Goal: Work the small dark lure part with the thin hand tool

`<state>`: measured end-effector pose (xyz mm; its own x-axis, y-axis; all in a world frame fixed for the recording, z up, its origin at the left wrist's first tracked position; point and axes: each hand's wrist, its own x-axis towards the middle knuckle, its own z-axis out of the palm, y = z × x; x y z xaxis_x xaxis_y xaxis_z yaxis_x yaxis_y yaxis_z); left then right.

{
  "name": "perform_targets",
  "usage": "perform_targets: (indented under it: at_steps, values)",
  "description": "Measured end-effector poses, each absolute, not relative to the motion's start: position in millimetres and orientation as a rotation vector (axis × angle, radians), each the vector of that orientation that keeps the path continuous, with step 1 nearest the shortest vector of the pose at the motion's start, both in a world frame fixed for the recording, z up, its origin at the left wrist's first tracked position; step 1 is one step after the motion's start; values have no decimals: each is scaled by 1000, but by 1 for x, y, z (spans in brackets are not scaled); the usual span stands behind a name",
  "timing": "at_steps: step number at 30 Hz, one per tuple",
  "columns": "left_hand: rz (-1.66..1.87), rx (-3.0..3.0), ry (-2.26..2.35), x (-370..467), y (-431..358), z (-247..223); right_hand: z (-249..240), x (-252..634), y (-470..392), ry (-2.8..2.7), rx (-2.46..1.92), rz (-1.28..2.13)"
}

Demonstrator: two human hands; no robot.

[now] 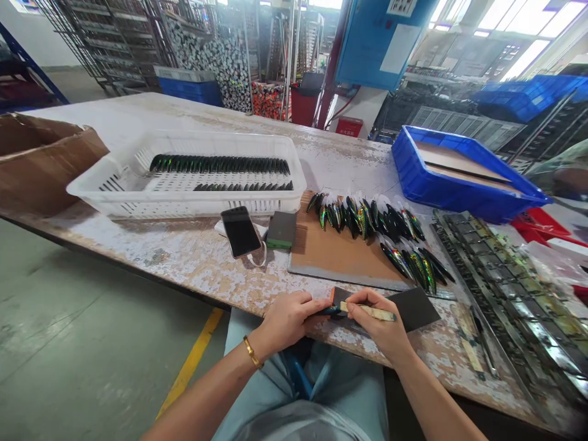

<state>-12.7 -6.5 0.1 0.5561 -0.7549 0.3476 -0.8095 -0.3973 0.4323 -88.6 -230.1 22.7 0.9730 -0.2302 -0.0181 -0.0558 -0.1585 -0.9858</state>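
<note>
Both hands pinch — left a dark lure, right a pale stick — with phone and white basket beyond.

A worn, paint-flecked worktop runs across the view; beside its near edge lies grey concrete floor with a yellow line; beyond the far edge stand wire racks and a blue cabinet — bright daylight pours through windows at the upper right.
</note>
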Motion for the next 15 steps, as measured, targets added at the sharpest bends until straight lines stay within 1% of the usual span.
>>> perform_targets:
  at_steps: [9, 15]
  values:
    - [174, 2209, -1257, -14, -7, 1, 21, -86, -233, 133, -1765, -165]
    - [221, 2172, -1264, -13, -8, 7, 24, -88, -233, 186, -1795, -209]
